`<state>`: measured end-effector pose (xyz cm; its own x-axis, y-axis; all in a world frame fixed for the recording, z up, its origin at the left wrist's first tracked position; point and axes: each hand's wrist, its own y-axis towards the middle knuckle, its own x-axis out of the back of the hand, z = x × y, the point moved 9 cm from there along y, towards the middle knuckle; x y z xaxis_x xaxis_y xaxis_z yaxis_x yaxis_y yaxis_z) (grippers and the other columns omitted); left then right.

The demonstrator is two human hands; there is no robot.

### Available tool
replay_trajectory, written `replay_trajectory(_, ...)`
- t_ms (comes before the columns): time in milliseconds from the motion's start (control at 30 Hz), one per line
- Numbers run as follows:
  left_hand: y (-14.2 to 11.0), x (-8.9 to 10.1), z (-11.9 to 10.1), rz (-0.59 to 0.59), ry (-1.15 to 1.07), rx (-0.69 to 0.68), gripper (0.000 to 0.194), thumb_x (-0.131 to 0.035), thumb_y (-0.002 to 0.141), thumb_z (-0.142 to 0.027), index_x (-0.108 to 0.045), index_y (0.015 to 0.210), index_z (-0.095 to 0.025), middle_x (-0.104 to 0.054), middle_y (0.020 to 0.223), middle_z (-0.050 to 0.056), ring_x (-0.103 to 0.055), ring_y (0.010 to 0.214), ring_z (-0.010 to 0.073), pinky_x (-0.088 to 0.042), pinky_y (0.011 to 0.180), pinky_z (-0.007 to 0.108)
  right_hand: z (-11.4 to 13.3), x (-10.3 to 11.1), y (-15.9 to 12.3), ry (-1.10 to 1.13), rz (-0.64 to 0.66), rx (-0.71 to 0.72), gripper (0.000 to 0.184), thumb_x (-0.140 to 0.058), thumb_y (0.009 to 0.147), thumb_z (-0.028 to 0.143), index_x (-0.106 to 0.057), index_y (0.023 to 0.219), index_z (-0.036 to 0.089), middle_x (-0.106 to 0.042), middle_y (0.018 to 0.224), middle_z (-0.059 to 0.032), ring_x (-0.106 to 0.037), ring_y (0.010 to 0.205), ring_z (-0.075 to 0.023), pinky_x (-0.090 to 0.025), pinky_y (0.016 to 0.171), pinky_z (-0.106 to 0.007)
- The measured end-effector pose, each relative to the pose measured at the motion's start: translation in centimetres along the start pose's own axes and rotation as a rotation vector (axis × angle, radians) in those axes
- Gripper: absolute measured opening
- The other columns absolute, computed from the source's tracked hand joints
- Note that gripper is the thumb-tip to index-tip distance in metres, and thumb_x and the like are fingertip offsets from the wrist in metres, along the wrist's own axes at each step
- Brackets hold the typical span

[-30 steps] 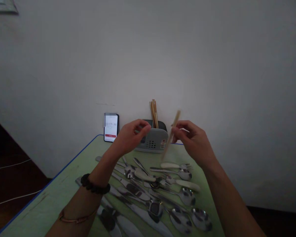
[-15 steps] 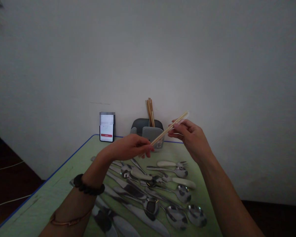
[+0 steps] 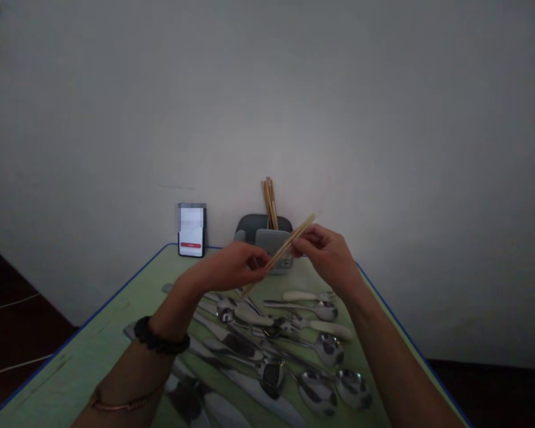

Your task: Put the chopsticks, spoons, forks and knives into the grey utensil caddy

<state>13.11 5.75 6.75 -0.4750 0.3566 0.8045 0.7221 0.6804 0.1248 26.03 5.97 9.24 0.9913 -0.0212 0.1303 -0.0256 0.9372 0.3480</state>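
A pair of pale wooden chopsticks (image 3: 289, 241), partly in a clear plastic sleeve, slants up to the right above the table. My left hand (image 3: 245, 261) is closed on their lower part, and a short end sticks out below its fingers. Nearer the upper end, my right hand (image 3: 323, 246) pinches the chopsticks and the sleeve. Just behind them stands a grey cutlery holder (image 3: 271, 241), partly hidden by my hands. Several wooden chopsticks (image 3: 270, 202) rise upright from it.
Spread over the green table (image 3: 93, 339) are several metal spoons (image 3: 316, 389), knives (image 3: 258, 386) and a white-handled fork (image 3: 301, 295). A lit phone (image 3: 191, 230) leans against the wall (image 3: 267, 107) at the back left.
My right hand has come left and slightly down, closer to my left hand. The chopsticks have shifted left and down, and more of their lower end shows below my left hand.
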Motion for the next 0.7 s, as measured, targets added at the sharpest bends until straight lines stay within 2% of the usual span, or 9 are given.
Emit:
replay_trajectory(133,-0.1,-0.4,0.2,0.064,0.023,0.012,0.023,-0.050,0.080,-0.026,-0.067,0.086,-0.013,-0.067,0.074,0.001,-0.060,0.066,0.0127,-0.041,0.059,0.019,-0.4,-0.3,0.0,-0.050,0.064,-0.027,0.018,-0.065,0.070,0.033,-0.062,0.071,0.015,-0.064,0.062,-0.0003,-0.059,0.056,-0.0110,-0.050,0.054,-0.024)
replay_trajectory(300,-0.3,-0.7,0.3,0.101,-0.013,0.065,0.021,-0.052,0.076,-0.022,-0.068,0.085,-0.012,-0.066,0.071,0.000,-0.058,0.064,0.0116,-0.040,0.056,0.017,-0.3,0.8,-0.1,0.000,-0.019,-0.005,0.021,-0.062,0.074,0.035,-0.063,0.079,0.014,-0.063,0.068,-0.0005,-0.060,0.056,-0.0109,-0.053,0.051,-0.024)
replay_trajectory(500,-0.1,-0.8,0.3,0.110,-0.068,0.053,0.025,-0.051,0.080,-0.030,-0.068,0.090,-0.015,-0.067,0.073,0.000,-0.060,0.066,0.0125,-0.042,0.058,0.018,0.1,1.3,-0.2,0.037,-0.045,-0.004,0.023,-0.066,0.073,0.037,-0.065,0.081,0.015,-0.065,0.071,-0.0013,-0.061,0.057,-0.0105,-0.054,0.054,-0.024)
replay_trajectory(700,-0.1,-0.4,1.3,0.068,-0.100,0.085,0.025,-0.051,0.081,-0.035,-0.064,0.089,-0.015,-0.068,0.072,0.001,-0.063,0.066,0.0140,-0.044,0.058,0.020,1.1,3.6,-0.3,0.061,-0.228,0.101,0.027,-0.065,0.075,0.041,-0.064,0.088,0.017,-0.066,0.080,-0.0018,-0.060,0.058,-0.0093,-0.056,0.061,-0.027)
